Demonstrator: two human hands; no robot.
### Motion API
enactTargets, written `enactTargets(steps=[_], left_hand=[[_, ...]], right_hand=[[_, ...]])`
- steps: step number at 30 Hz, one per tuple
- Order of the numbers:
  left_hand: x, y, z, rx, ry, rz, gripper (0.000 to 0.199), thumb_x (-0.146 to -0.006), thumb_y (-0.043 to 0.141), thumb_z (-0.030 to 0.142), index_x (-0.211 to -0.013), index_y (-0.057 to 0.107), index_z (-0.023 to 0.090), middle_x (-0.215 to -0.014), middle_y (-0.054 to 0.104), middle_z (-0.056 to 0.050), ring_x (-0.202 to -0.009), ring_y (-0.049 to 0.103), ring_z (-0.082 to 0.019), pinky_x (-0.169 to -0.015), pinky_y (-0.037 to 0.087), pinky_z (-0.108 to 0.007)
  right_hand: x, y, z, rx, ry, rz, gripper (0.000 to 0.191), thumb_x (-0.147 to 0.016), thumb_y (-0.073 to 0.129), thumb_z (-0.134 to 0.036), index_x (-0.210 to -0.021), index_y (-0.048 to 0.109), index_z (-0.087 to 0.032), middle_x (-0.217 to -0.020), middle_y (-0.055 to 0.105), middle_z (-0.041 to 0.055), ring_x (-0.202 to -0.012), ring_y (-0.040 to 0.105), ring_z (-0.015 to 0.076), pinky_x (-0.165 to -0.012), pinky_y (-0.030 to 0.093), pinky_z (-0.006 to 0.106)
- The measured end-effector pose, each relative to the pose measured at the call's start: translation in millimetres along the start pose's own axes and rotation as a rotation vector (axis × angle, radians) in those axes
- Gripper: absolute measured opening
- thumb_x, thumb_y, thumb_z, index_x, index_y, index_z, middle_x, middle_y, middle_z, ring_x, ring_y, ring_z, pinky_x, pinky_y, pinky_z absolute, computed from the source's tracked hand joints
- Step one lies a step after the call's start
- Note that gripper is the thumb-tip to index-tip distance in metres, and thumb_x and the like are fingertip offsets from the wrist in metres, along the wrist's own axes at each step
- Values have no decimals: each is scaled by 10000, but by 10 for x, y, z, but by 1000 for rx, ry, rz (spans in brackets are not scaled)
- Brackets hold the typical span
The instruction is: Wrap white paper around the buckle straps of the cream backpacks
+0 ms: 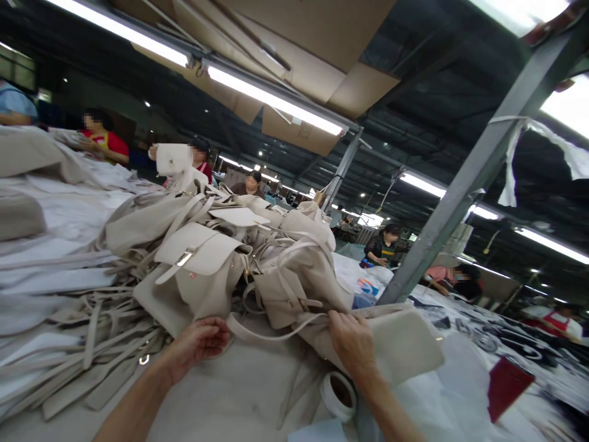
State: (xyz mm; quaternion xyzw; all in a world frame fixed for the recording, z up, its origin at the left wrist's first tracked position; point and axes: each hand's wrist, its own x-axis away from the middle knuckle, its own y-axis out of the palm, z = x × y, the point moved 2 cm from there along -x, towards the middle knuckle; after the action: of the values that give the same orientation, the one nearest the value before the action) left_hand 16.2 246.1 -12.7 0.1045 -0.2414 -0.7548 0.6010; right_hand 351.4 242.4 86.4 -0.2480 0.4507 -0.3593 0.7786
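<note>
Two bare hands reach over a table (234, 399) toward a heap of beige bags (285, 227). The left forearm slants up and rightward from the table's near edge. The left hand (200, 344) is turned inward, its fingers bent together and pointing toward the right hand (352, 337). Its curl is loose, half closed; a strap (276, 336) starts just beside its fingertips, and I cannot tell whether it has hold of the strap.

The right forearm slants up and leftward from the near edge. The right hand lies back upward, its fingers closed over the edge of a bag (407, 347) at the front of the heap. The strap sags between the two hands, its right end meeting the right fingertips. The gripped bag lies toward the table's right side, its flat panel spreading right of the wrist.

Just beyond the left hand, a buckled bag (197, 264) leans in the heap, flap toward the viewer. Loose straps (101, 350) lie in a tangle toward the table's left edge. A white roll (327, 399) stands near the near edge, just left of the right forearm. Several co-workers are beyond the far edge.
</note>
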Motion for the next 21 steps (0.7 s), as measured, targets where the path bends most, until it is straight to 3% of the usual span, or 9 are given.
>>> enactTargets(steps=[6, 15, 21], left_hand=[[-21, -15, -13, 7, -14, -4, 347, -547, 844, 356, -789, 684, 166, -722, 724, -8, -687, 644, -141, -651, 505, -237], [-85, -59, -90, -3, -22, 16, 390, -503, 857, 402, -779, 690, 181, -723, 724, -9, -695, 641, -151, -644, 500, -240], [-112, -47, -93, -17, -19, -4, 367, -525, 847, 402, -774, 686, 188, -712, 716, -2, -681, 632, -144, -646, 489, -237]], right_hand=[[-68, -111, 519, 129, 85, 69, 151, -954, 520, -191, -866, 642, -186, -814, 718, 77, -817, 628, 258, -828, 346, 380], [-161, -60, 869, 153, 189, 218, 173, -959, 498, -169, -928, 668, -175, -833, 702, 75, -830, 606, 248, -816, 353, 353], [-319, -216, 1096, 18, 461, 382, 225, -968, 426, -186, -996, 642, -127, -897, 705, 109, -697, 557, 201, -640, 310, 308]])
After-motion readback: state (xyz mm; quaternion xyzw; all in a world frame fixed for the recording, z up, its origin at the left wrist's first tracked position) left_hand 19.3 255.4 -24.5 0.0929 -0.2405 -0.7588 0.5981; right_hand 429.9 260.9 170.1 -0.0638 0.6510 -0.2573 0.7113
